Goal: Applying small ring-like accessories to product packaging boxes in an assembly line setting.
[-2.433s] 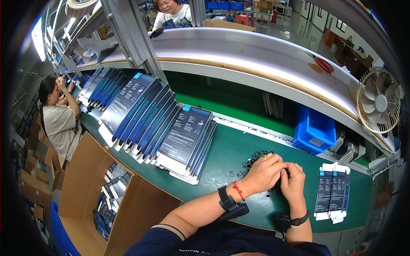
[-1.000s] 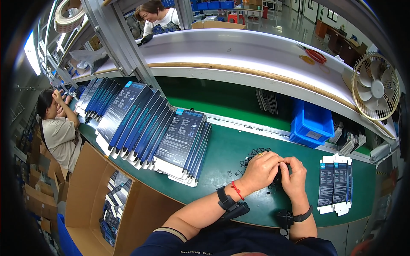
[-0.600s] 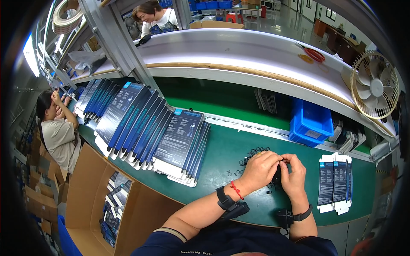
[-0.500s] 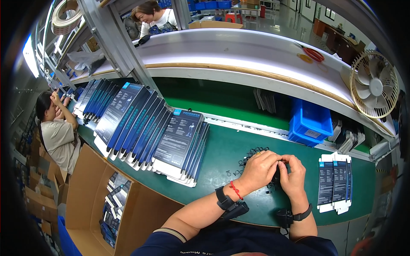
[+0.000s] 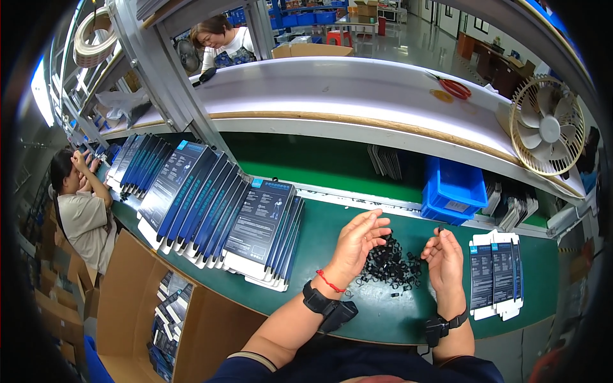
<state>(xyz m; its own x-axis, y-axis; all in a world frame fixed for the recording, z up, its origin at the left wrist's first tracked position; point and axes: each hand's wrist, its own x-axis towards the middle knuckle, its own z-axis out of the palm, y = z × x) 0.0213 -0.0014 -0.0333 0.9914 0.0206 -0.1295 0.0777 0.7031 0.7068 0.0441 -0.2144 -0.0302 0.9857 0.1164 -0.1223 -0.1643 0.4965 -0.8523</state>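
A loose pile of small black ring-shaped clips (image 5: pixel 391 263) lies on the green table between my hands. My left hand (image 5: pixel 357 246) is raised at the pile's left side, palm turned inward, fingers apart and holding nothing I can see. On the pile's right side, my right hand (image 5: pixel 445 258) has its fingers curled. A small black piece (image 5: pixel 440 228) shows at its fingertips, too small to make out well. Right of that hand, several flat dark-blue printed boxes (image 5: pixel 502 271) with white flaps lie overlapped.
Rows of dark-blue boxes (image 5: pixel 255 223) lean together at the left. A cardboard carton (image 5: pixel 217 319) holding more packages stands at the near left. Blue bins (image 5: pixel 454 188) sit under the white shelf (image 5: pixel 332 83), which carries red-handled scissors (image 5: pixel 454 88) and a fan (image 5: pixel 549 127). Two other people work beyond.
My hands were together over the pile; now they are apart, left hand to the left with its fingers spread, right hand slightly right. The pile shows between them. The view has shifted a little.
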